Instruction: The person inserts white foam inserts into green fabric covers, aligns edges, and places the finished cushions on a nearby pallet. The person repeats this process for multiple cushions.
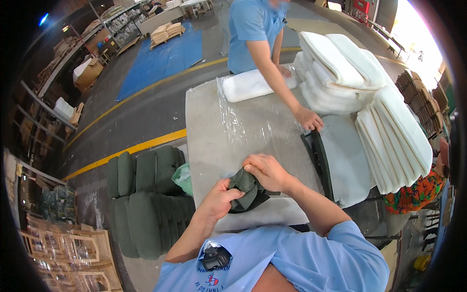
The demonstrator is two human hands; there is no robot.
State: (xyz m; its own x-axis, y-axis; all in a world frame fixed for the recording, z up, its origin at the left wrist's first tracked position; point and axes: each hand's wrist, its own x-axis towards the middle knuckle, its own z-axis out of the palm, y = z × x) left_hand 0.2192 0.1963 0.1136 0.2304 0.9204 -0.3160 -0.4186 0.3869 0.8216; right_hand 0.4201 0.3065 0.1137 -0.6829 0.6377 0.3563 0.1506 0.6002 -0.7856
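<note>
The left hand (pixel 219 198) and the right hand (pixel 268 172) are close together, both clamped on a bunched dark green fabric cover (pixel 247 189). The left thumb and fingers pinch its near left part, while the right hand grips its far right part. The fabric is held over the near edge of a pale grey surface (pixel 206 124), just left of the scene's middle; a darker part shows at its lower right. Just on the near side of it lies a long white pad (pixel 272 210), partly hidden by the right forearm.

On the right of the surface lies a flat grey pad (pixel 346 155), with folded dark fabric (pixel 321 168) along its left side. To its right, white foam pads (pixel 395 141) lean in a slanting row, and beyond them thick white padding (pixel 335 68) is piled high. Clear plastic film (pixel 233 124) is spread over the far left part of the surface, near a white padding roll (pixel 253 86).

A co-worker in a blue shirt (pixel 248 29) stands at the far side, one hand (pixel 309 119) at the far edge of the grey pad and the other near the roll.

To the left of the surface, dark green cushions (pixel 146 221) are packed in rows beside a light green bag (pixel 183 178). Farther off, a blue sheet (pixel 163 61) covers part of the floor (pixel 131 114).
</note>
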